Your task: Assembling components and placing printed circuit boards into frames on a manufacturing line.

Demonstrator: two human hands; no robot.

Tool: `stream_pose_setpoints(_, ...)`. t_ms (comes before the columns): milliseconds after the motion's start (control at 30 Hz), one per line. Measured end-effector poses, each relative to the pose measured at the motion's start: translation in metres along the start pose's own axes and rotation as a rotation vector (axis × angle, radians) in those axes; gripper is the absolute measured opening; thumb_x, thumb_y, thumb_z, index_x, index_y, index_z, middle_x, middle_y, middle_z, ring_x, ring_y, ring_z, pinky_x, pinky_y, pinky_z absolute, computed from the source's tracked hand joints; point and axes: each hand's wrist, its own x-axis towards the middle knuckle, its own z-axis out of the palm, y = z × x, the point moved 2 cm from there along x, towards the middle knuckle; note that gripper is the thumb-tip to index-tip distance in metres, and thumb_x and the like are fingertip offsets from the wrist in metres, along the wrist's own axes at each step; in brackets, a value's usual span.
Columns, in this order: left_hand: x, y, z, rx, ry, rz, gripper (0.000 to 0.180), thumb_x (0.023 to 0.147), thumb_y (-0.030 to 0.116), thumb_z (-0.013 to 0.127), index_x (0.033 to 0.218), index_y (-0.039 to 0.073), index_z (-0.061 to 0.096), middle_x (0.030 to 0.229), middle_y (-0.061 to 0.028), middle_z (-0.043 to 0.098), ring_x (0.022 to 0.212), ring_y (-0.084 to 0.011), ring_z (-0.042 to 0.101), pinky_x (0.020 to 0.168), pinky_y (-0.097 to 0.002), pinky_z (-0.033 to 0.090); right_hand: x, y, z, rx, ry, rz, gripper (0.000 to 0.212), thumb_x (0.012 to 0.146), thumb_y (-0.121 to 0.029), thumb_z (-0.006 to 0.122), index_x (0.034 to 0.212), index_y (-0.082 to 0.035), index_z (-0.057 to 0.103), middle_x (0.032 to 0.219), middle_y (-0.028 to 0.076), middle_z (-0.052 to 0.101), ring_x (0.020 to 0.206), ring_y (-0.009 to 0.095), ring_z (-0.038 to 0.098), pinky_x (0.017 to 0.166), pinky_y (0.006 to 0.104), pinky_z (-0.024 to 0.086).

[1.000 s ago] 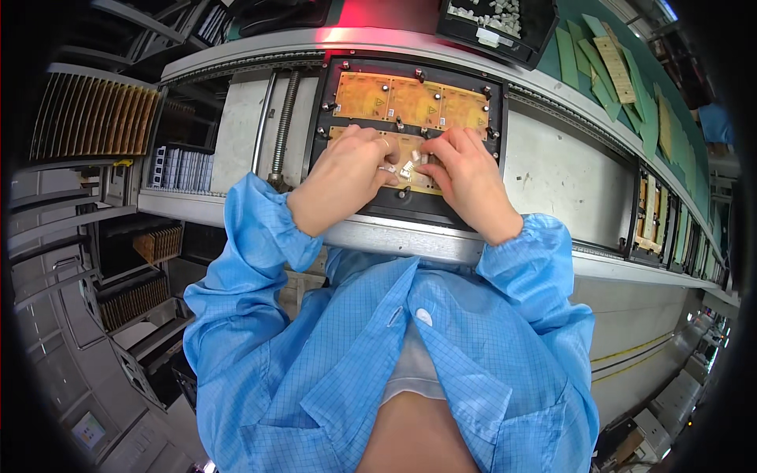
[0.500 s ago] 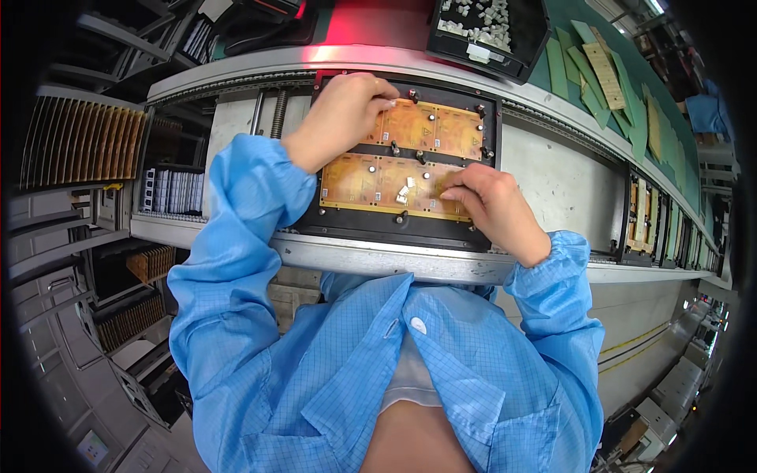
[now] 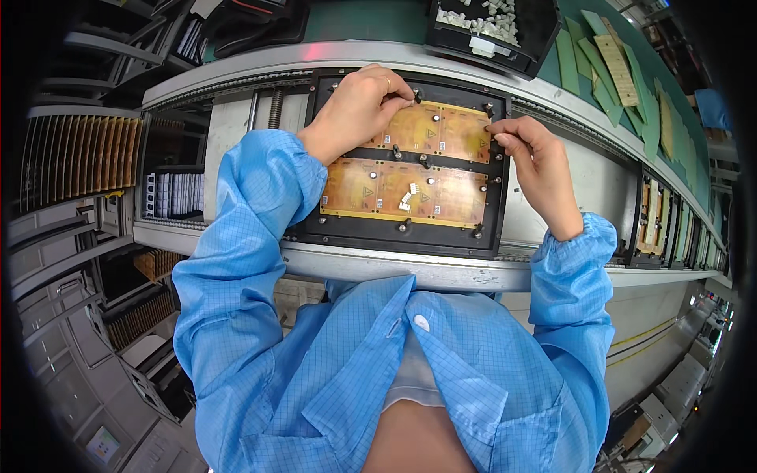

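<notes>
Two amber circuit board panels lie in a black carrier frame (image 3: 363, 230) in front of me, the upper panel (image 3: 453, 135) behind the lower panel (image 3: 351, 189). Several small white connectors (image 3: 408, 197) rest loose on the lower one. My left hand (image 3: 359, 109) reaches over the upper panel's left part, thumb and forefinger pinched at its far edge beside a black clamp knob (image 3: 417, 95). My right hand (image 3: 540, 162) is at that panel's right end, forefinger and thumb closed together near the edge. What either pinch holds is too small to make out.
Metal conveyor rails (image 3: 378, 268) run left to right around the carrier. A black bin (image 3: 493, 31) of white connectors stands beyond, with green and tan board strips (image 3: 603, 71) to its right. Board racks (image 3: 83, 158) stand at left; another loaded carrier (image 3: 653, 217) sits at right.
My right hand has left the lower panel and moved up and right to the upper panel's right edge. My left hand has slid slightly right along the far edge. Red light on the rail has faded.
</notes>
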Motion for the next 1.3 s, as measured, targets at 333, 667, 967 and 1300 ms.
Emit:
stream_pose_setpoints(333,0.000,-0.002,0.002,-0.002,0.005,0.102,0.010,0.082,0.006,0.071,0.092,0.003,0.072,0.093,-0.0102,0.070,0.093,-0.0280,0.066,0.084,-0.0370,0.054,0.021,0.002,-0.005,-0.163,0.031,-0.172,0.016,0.088,0.002,0.064,0.102,-0.001,0.071,0.093,0.010,0.066,0.084,0.022,0.063,0.075,0.0296,0.051)
stream_pose_setpoints(667,-0.009,0.010,0.002,0.009,0.003,0.083,0.015,0.084,0.000,0.068,0.099,0.002,0.071,0.109,-0.0121,0.061,0.100,-0.0291,0.064,0.087,-0.0352,0.052,0.050,0.016,0.018,-0.434,-0.024,-0.456,0.018,0.082,0.000,0.068,0.099,-0.002,0.073,0.091,0.012,0.065,0.090,0.031,0.058,0.080,0.0390,0.050)
stream_pose_setpoints(967,-0.051,0.064,0.001,-0.006,-0.175,0.047,0.016,0.082,0.009,0.071,0.095,0.000,0.068,0.100,-0.0140,0.056,0.102,-0.0327,0.054,0.089,-0.0408,0.047,0.052,0.022,0.019,-0.415,-0.017,-0.500,0.015,0.081,-0.001,0.069,0.095,-0.001,0.072,0.091,0.011,0.067,0.091,0.032,0.057,0.082,0.0392,0.050)
stream_pose_setpoints(1300,-0.067,0.079,0.015,0.089,-0.232,-0.058,0.021,0.082,0.011,0.073,0.101,0.002,0.067,0.100,-0.0128,0.056,0.103,-0.0318,0.053,0.089,-0.0409,0.047,0.052,0.022,0.018,-0.427,0.002,-0.515,0.014,0.080,-0.001,0.069,0.094,-0.002,0.073,0.091,0.011,0.068,0.090,0.031,0.058,0.081,0.0384,0.051)
